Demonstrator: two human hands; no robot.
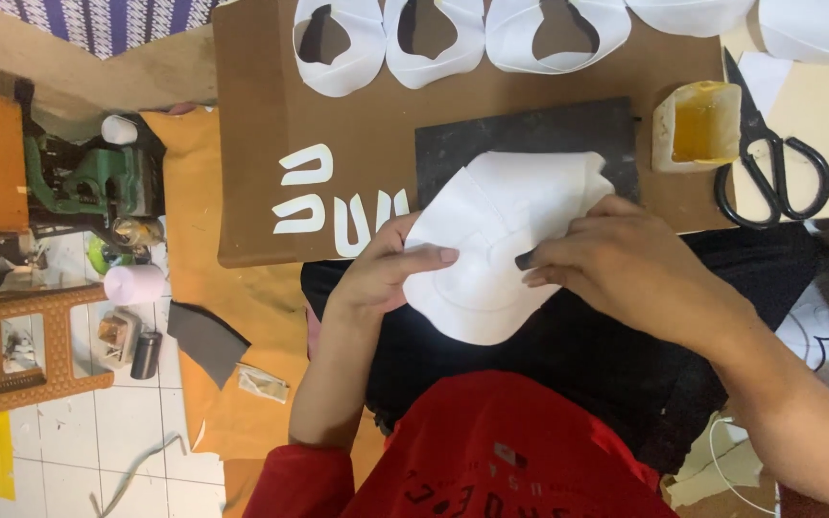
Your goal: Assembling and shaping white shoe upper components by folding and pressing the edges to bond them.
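Both pinching white piece (496,245): left hand (386,273) at 9 o'clock edge, right hand (616,264) at 3. Best kept flat on dark pad (530,134), w/ even pressure.

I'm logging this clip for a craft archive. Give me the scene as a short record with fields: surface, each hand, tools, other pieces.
surface: brown board with a dark mat on it
left hand: left hand grips the left edge of the white piece, thumb on top
right hand: right hand presses on the white piece, a small dark thing at its fingertips, too small to tell
tools: black scissors at the right; tub of yellow stuff beside them
other pieces: white loops along the far edge; white strips left of the mat
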